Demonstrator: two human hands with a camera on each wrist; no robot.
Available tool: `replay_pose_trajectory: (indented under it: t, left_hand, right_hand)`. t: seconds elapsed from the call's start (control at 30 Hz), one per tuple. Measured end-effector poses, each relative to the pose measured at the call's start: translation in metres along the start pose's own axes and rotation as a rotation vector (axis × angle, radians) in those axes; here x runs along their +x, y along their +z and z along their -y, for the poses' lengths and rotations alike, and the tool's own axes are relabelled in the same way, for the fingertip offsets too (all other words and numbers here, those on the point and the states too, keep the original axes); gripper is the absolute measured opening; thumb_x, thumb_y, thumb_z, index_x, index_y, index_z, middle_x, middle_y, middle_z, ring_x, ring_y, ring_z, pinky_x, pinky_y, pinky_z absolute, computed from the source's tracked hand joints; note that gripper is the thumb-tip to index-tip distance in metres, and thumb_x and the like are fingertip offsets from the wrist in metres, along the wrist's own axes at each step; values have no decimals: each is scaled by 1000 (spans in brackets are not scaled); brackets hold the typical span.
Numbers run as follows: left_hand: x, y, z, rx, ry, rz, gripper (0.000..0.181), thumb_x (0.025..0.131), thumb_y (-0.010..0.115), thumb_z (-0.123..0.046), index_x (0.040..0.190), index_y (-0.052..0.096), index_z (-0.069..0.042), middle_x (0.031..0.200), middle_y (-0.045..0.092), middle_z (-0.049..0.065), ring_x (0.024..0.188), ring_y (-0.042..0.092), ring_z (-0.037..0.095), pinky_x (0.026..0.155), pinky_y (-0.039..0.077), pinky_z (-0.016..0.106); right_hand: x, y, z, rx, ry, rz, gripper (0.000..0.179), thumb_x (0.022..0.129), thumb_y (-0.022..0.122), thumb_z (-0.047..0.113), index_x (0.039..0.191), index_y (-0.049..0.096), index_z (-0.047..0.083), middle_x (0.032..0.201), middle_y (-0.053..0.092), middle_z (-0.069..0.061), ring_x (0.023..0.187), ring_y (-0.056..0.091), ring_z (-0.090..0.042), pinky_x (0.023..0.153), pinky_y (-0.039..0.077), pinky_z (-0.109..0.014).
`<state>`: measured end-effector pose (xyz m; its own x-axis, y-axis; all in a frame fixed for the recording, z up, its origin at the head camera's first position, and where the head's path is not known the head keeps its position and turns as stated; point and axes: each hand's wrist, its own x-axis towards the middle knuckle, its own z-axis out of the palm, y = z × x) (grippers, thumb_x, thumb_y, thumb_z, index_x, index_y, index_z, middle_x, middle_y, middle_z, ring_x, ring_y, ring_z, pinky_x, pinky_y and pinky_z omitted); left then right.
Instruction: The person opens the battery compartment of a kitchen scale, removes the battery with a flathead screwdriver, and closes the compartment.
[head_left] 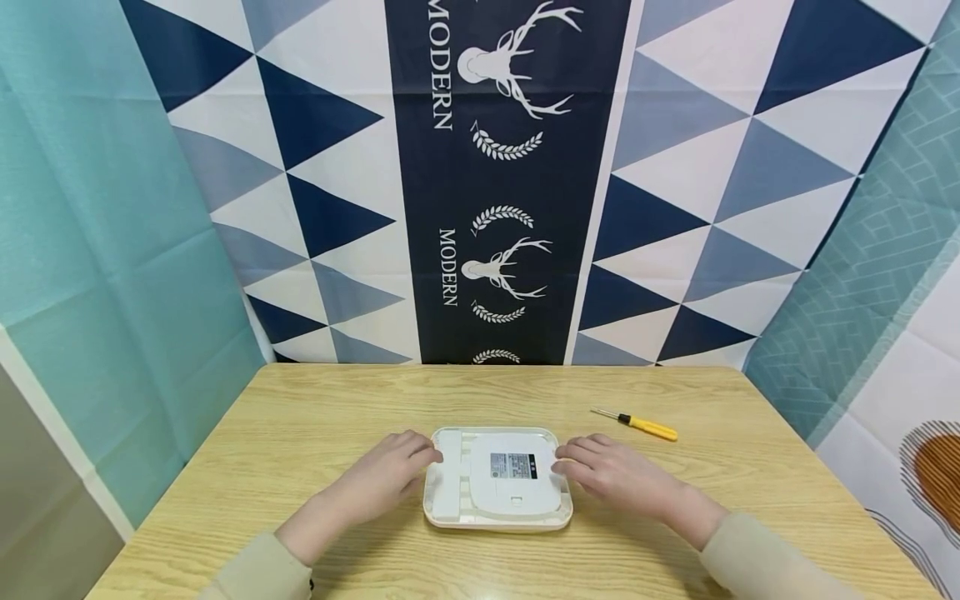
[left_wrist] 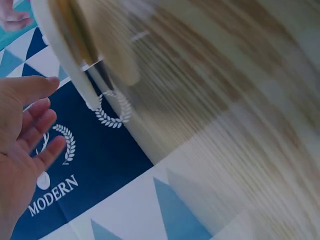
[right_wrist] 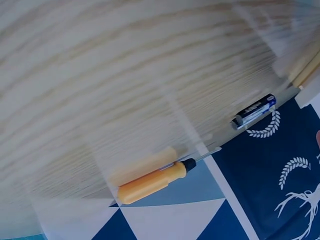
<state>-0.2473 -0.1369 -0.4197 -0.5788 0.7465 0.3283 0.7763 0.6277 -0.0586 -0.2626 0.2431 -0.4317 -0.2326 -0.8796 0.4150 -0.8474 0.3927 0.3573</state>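
A white rounded-rectangular device (head_left: 517, 492) lies on the wooden table with its underside up, showing a printed label (head_left: 513, 466), a raised panel and a long strip at the left. My left hand (head_left: 390, 471) is at its left edge; the left wrist view shows the fingers loosely bent and apart, holding nothing, beside the device's pale side (left_wrist: 67, 60). At the right edge is my right hand (head_left: 607, 471), its fingers lightly bent over the rim. Little of that hand shows in the right wrist view.
A screwdriver (head_left: 645, 426) with a yellow handle lies behind my right hand, its tip pointing left. The right wrist view also shows a dark blue battery (right_wrist: 254, 111) on the table. A patterned cloth (head_left: 337, 183) hangs behind the table.
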Motion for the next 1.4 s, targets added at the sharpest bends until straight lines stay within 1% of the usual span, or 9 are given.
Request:
replay_pose_trajectory:
  t: [0.1, 0.23, 0.33, 0.4, 0.5, 0.63, 0.83, 1.03, 1.4]
  left_hand:
    - [-1, 2, 2, 86, 104, -3, 37, 81, 67, 1, 112, 60, -17, 111, 60, -2, 108, 54, 15, 101, 45, 33]
    - [0, 6, 5, 160, 207, -10, 33, 83, 65, -1, 111, 60, -18, 111, 59, -4, 108, 54, 13, 102, 43, 30]
    - [2, 8, 7, 200, 274, -13, 30, 85, 63, -5, 111, 59, -20, 112, 59, -5, 107, 54, 12, 101, 43, 30]
    - [3, 9, 8, 221, 312, -11, 28, 87, 60, -7, 111, 58, -21, 112, 59, -6, 107, 53, 11, 101, 42, 29]
    - [6, 10, 8, 256, 365, -5, 22, 90, 55, -9, 108, 55, -22, 111, 57, -8, 106, 52, 11, 99, 43, 29]
    - [10, 12, 8, 318, 427, 8, 17, 92, 48, -13, 106, 51, -22, 110, 55, -8, 104, 51, 11, 98, 43, 28]
    - [12, 15, 9, 379, 473, 16, 14, 93, 48, -14, 105, 49, -22, 106, 53, -8, 101, 50, 10, 92, 45, 26]
    - [12, 17, 10, 416, 487, 22, 13, 92, 52, -16, 104, 50, -21, 104, 53, -8, 98, 50, 10, 87, 46, 25]
    - [13, 18, 10, 415, 495, 26, 16, 90, 53, -15, 105, 52, -21, 105, 56, -7, 97, 53, 11, 89, 48, 25]
  right_hand:
    - [-1, 2, -3, -8, -39, 10, 44, 105, 17, 22, 108, 61, 16, 112, 64, -3, 102, 60, -18, 84, 52, -36]
    - [-1, 4, -6, -14, -96, 34, 20, 96, 46, 15, 108, 61, 15, 114, 63, -3, 103, 60, -19, 85, 51, -36]
    - [0, 6, -8, -11, -119, 50, 22, 86, 57, 14, 108, 60, 14, 114, 62, -2, 103, 59, -20, 86, 51, -36]
    - [1, 8, -8, -11, -123, 56, 18, 93, 48, 15, 108, 59, 14, 115, 61, -2, 104, 59, -19, 86, 51, -36]
    - [2, 10, -7, -27, -123, 60, 35, 104, 24, 21, 108, 59, 15, 115, 61, -1, 104, 59, -19, 87, 51, -35]
    - [4, 13, -7, -54, -131, 73, 46, 105, 12, 22, 109, 58, 15, 115, 61, 0, 104, 59, -17, 88, 50, -34]
    - [7, 17, -9, -44, -153, 85, 35, 103, 23, 20, 109, 58, 16, 115, 61, 0, 104, 58, -17, 91, 49, -33]
    - [7, 19, -10, -45, -163, 96, 43, 105, 14, 22, 109, 56, 17, 115, 61, 0, 104, 58, -16, 90, 50, -32]
    - [6, 19, -11, -135, -217, 97, 26, 86, 45, 13, 110, 55, 16, 114, 61, 0, 103, 58, -17, 89, 50, -30]
